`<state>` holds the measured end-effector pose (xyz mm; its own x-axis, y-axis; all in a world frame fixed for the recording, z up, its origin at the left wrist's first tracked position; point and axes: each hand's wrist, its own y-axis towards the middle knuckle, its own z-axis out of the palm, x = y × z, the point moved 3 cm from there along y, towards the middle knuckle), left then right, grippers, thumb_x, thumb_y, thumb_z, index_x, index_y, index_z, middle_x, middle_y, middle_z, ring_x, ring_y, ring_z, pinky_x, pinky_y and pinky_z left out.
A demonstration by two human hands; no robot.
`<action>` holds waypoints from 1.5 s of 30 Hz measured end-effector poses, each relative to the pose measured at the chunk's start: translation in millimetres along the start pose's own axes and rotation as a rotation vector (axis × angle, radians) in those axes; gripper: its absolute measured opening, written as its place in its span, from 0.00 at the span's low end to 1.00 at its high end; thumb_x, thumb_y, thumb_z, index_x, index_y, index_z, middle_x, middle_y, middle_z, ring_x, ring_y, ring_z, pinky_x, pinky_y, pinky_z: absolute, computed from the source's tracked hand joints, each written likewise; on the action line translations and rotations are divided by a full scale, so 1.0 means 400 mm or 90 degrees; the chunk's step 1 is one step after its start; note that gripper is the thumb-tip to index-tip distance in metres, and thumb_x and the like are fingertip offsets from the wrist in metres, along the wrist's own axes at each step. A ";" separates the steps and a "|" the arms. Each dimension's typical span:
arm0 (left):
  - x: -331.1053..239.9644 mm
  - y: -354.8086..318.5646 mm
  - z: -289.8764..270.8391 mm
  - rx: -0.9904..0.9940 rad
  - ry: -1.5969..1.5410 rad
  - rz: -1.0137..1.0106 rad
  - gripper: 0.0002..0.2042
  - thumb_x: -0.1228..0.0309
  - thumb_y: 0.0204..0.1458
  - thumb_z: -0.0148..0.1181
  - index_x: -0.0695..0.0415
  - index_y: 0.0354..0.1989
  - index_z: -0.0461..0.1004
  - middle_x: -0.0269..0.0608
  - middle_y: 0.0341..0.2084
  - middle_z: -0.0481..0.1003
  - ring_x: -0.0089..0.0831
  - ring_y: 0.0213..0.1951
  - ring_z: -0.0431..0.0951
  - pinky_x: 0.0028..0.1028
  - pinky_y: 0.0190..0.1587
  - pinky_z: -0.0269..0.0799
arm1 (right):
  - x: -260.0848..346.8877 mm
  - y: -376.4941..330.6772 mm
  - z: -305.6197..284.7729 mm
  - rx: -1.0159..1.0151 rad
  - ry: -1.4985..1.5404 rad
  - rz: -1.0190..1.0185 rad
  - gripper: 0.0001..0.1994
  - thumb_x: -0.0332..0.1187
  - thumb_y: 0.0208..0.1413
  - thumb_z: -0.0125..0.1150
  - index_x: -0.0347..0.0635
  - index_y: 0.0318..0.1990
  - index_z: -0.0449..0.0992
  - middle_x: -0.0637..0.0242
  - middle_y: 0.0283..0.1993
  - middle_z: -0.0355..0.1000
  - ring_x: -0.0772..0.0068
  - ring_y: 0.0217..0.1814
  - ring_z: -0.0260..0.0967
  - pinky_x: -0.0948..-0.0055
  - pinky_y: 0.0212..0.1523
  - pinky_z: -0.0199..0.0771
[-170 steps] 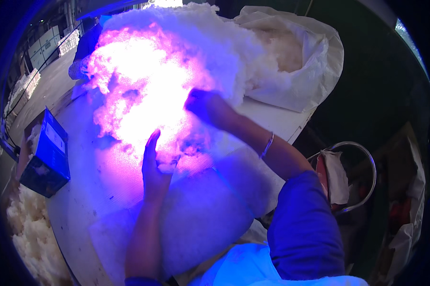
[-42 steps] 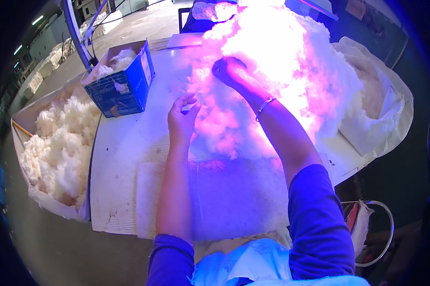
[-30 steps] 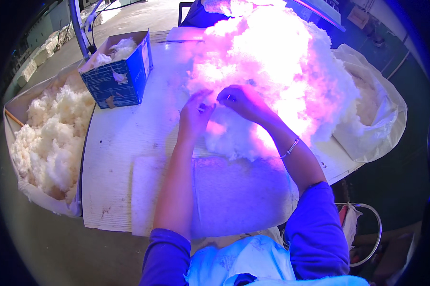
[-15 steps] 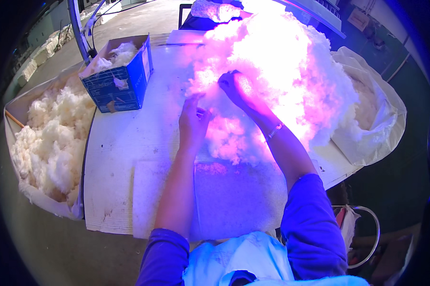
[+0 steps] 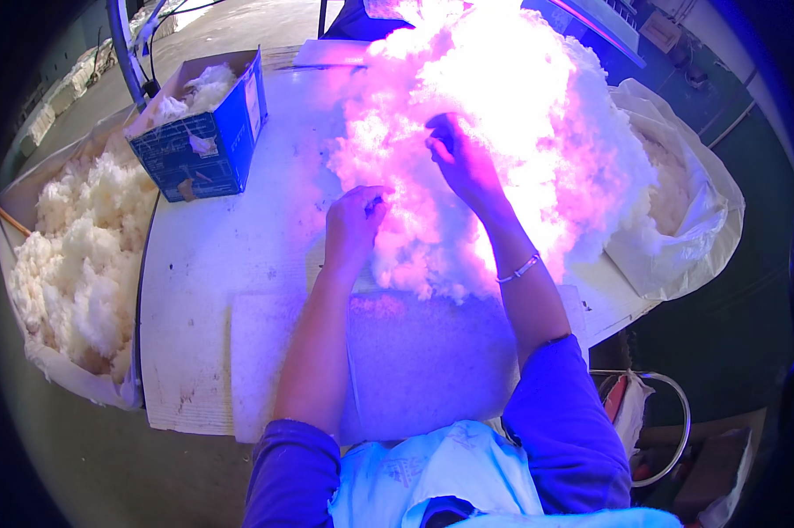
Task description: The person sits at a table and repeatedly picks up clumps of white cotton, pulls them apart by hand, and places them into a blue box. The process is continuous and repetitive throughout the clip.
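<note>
A large heap of loose, cotton-like fluff (image 5: 547,176) covers the far middle and right of the table, glaring white and pink under violet light. At its left edge is my left hand (image 5: 355,231), fingers curled and pressed together beside the fluff. My right hand (image 5: 465,167) reaches over the heap further right, with the fingers bent in and the thumb near them. Glare hides whatever either hand may hold. A bracelet (image 5: 519,267) circles my right wrist. Nearer me, a pale flat sheet (image 5: 432,361) lies on the white table (image 5: 194,273) beneath my forearms.
An open blue cardboard box (image 5: 208,158) with fluff inside stands at the table's far left. Beside the table's left edge sits a lined bin (image 5: 62,374) full of fluff, with a stick in it. A white plastic sack (image 5: 709,224) lies at the right edge, above a curved metal tube (image 5: 683,422).
My right hand has moved slightly right and nearer, its fingers curling in. My left hand is a little lower with its fingers closer together. The whole view has shifted a little.
</note>
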<state>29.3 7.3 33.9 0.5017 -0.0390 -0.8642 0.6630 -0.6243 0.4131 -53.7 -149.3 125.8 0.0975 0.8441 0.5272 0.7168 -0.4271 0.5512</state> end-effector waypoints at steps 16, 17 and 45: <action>0.003 0.000 -0.002 0.010 0.052 0.017 0.14 0.77 0.46 0.61 0.57 0.43 0.76 0.38 0.31 0.76 0.25 0.30 0.74 0.26 0.36 0.71 | -0.027 -0.005 0.058 -0.001 0.019 -0.144 0.12 0.32 0.54 0.58 0.35 0.43 0.73 0.55 0.33 0.73 0.56 0.36 0.73 0.66 0.35 0.73; 0.001 0.000 -0.003 0.008 0.055 0.026 0.14 0.77 0.46 0.61 0.57 0.43 0.76 0.38 0.31 0.76 0.25 0.30 0.74 0.26 0.36 0.71 | -0.023 -0.006 0.063 0.011 0.015 -0.147 0.12 0.32 0.52 0.59 0.37 0.42 0.74 0.55 0.33 0.73 0.57 0.35 0.73 0.66 0.36 0.73; -0.015 0.015 0.005 -0.076 -0.265 0.052 0.16 0.78 0.47 0.60 0.60 0.46 0.73 0.35 0.35 0.75 0.21 0.34 0.72 0.23 0.39 0.70 | -0.022 -0.027 0.063 0.406 0.635 0.254 0.08 0.33 0.58 0.56 0.43 0.44 0.74 0.78 0.29 0.71 0.88 0.26 0.66 0.86 0.26 0.66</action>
<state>29.2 2.3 41.1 0.3052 -0.4112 -0.8589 0.7020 -0.5123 0.4947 -45.1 -143.9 98.9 0.0195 -0.0409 0.9990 0.9915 -0.1279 -0.0245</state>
